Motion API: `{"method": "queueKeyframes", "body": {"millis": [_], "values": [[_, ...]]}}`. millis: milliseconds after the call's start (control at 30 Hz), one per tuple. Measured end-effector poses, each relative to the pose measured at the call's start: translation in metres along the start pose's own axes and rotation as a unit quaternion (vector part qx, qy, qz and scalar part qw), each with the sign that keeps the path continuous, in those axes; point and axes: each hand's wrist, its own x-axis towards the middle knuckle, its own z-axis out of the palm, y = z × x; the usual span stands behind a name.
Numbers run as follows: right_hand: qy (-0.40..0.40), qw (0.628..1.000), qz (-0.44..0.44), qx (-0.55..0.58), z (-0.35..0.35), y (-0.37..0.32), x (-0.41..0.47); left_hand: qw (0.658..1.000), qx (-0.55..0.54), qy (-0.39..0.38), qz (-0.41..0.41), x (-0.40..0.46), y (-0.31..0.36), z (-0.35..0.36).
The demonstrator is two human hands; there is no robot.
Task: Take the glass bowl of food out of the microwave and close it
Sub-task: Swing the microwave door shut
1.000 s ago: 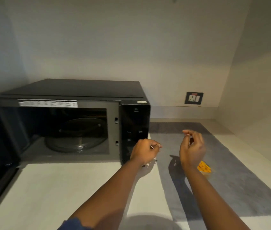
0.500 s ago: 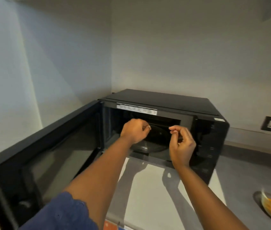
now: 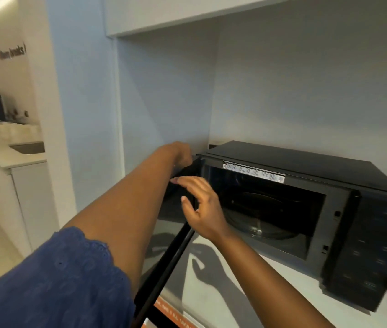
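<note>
Black microwave [image 3: 306, 209] sits on the pale counter [image 3: 211, 292], cavity empty, door [image 3: 164, 263] swung wide; glass bowl out of view. Left hand [image 3: 183, 155] reaches behind the door's top edge, fingers hidden, grip unclear. Right hand [image 3: 202, 209] hovers at the door's inner face, fingers spread loose.

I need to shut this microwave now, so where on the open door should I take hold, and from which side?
Take the microwave door by its free outer edge, far from the hinge at the cavity's left side, and push from its outer face toward the microwave. The left hand is already behind the door near its top; the right hand hovers open by the inner face.
</note>
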Motion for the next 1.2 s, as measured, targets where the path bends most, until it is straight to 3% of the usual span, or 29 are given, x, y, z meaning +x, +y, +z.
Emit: {"method": "queueKeyframes", "body": {"millis": [133,233,500,600,733,833,933,1033,1200], "values": [[-0.091,0.995,-0.036,-0.017,0.019,-0.010,0.009,0.996,0.016,-0.087,-0.013,-0.001,-0.014,-0.004],[-0.113,0.993,-0.025,0.004,0.024,-0.013,0.009,0.992,0.025,-0.122,-0.015,-0.003,-0.015,-0.008],[-0.074,0.996,0.018,0.035,0.008,-0.013,0.007,0.972,-0.031,-0.232,-0.025,-0.005,-0.008,-0.022],[-0.038,0.998,0.018,0.040,-0.004,-0.009,0.004,0.971,-0.038,-0.236,-0.022,-0.002,0.000,-0.025],[-0.008,0.999,0.040,0.031,-0.027,-0.003,-0.001,0.981,0.015,-0.191,0.001,0.006,0.016,-0.023],[-0.017,0.998,0.063,0.006,-0.053,-0.001,-0.004,0.993,0.045,-0.101,0.035,0.014,0.029,-0.014],[-0.088,0.985,0.148,-0.003,-0.087,-0.002,-0.005,0.995,0.076,0.010,0.067,0.022,0.042,-0.001],[-0.180,0.957,0.223,-0.042,-0.121,-0.004,-0.005,0.992,0.083,0.067,0.067,0.027,0.055,0.009],[-0.270,0.910,0.233,-0.211,-0.157,-0.004,-0.003,0.985,0.076,0.151,0.027,0.029,0.084,0.025]]}}
